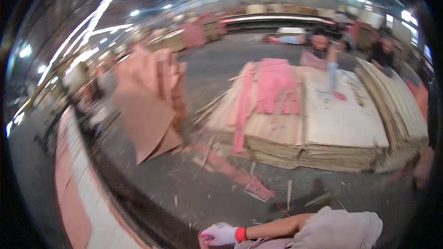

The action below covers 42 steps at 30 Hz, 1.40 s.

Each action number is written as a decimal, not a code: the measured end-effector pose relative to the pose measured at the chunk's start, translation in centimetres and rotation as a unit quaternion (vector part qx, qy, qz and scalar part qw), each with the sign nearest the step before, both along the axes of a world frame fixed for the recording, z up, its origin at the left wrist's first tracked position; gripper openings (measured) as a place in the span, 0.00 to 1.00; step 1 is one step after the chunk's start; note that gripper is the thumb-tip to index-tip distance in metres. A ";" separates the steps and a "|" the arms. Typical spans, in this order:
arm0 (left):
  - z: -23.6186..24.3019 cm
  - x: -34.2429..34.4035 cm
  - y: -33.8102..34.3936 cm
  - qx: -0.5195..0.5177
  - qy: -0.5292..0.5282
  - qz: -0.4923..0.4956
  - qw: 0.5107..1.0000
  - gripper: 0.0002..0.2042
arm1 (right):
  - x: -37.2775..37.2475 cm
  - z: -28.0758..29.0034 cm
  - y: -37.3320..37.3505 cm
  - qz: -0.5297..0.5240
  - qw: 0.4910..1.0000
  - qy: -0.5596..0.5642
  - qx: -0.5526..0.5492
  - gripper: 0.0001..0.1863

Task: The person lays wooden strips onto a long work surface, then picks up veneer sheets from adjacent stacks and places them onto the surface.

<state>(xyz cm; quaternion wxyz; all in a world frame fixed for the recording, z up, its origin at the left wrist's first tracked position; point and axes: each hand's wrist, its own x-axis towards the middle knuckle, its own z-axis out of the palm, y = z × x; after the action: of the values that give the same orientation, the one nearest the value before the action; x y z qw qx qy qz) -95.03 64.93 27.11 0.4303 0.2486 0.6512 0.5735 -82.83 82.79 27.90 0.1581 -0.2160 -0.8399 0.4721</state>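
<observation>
My right hand [220, 234] is low in the picture, in a white glove with pink fingertips and a red band [240, 234] at the wrist. Its forearm reaches in from the right, out of a pale, loose sleeve [339, 230]. The fingers look curled and closed; a small brownish edge shows beside them, too blurred and cut off to name. My left hand is out of the picture. Left of my right hand runs a long stack or bench topped with pink and white sheets [87, 193]. Torn pink strips [235, 170] and wood splinters lie on the floor beyond the hand.
Stacks of pale veneer sheets [344, 120] stand at the right, with pink pieces [277, 85] on one. A person [320, 48] in a glove leans over the stack; another person [383, 53] is farther right. Large reddish-brown sheets [147, 101] stand upright at left centre.
</observation>
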 end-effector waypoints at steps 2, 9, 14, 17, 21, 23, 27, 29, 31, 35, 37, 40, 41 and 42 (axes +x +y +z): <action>1.5 -4.4 4.0 -0.013 -0.027 0.007 1.000 0.13 | -3.3 1.5 3.3 -0.008 0.996 0.020 0.084 0.16; 7.1 -15.0 19.2 0.013 0.023 -0.063 0.998 0.13 | -10.6 3.0 14.9 0.059 0.901 0.192 -0.384 0.12; 4.9 -20.8 27.9 -0.025 -0.034 -0.067 0.997 0.12 | -14.2 0.4 23.3 0.007 0.893 0.231 -0.386 0.13; 2.5 -25.5 33.3 -0.023 -0.023 -0.077 0.997 0.12 | -18.4 -1.4 29.4 -0.031 0.911 0.183 -0.367 0.12; 0.9 -32.6 42.9 -0.019 0.005 -0.107 0.994 0.12 | -25.9 -2.3 37.9 -0.034 0.898 0.253 -0.358 0.09; 0.6 -35.8 48.3 -0.030 0.001 -0.122 0.992 0.13 | -29.7 -1.6 41.8 -0.054 0.901 0.243 -0.354 0.11; 0.5 -40.6 57.8 -0.042 -0.013 -0.152 0.987 0.14 | -34.0 0.2 49.6 -0.062 0.921 0.236 -0.305 0.12; -0.1 -42.6 62.0 -0.052 -0.024 -0.166 0.984 0.15 | -34.5 -0.7 53.3 -0.070 0.912 0.224 -0.335 0.10; -1.0 -44.8 65.6 -0.062 -0.037 -0.177 0.982 0.17 | -35.0 -3.4 56.8 -0.046 0.861 0.231 -0.452 0.10; -3.9 -50.7 72.2 -0.083 -0.064 -0.191 0.976 0.20 | -33.0 -11.5 62.4 -0.329 0.880 -0.342 -0.012 0.17; -5.6 -54.6 75.0 -0.092 -0.072 -0.193 0.974 0.21 | -32.1 -14.2 62.4 -0.458 0.768 -0.444 -0.057 0.17; -8.7 -61.1 78.0 -0.119 -0.091 -0.191 0.970 0.24 | -32.2 -15.4 62.1 -0.504 0.732 -0.446 -0.106 0.18; -9.7 -63.6 78.9 -0.128 -0.095 -0.190 0.969 0.25 | -32.7 -15.2 62.0 -0.512 0.736 -0.416 -0.149 0.19; -10.6 -66.1 79.8 -0.137 -0.098 -0.188 0.968 0.26 | -33.8 -14.9 61.9 -0.526 0.744 -0.373 -0.177 0.19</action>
<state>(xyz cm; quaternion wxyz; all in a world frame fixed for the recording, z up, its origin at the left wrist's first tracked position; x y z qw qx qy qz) -161.08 144.73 16.50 0.6220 0.2476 0.6196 0.4096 -116.58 144.68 13.02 0.0142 -0.8063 -0.4863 0.3364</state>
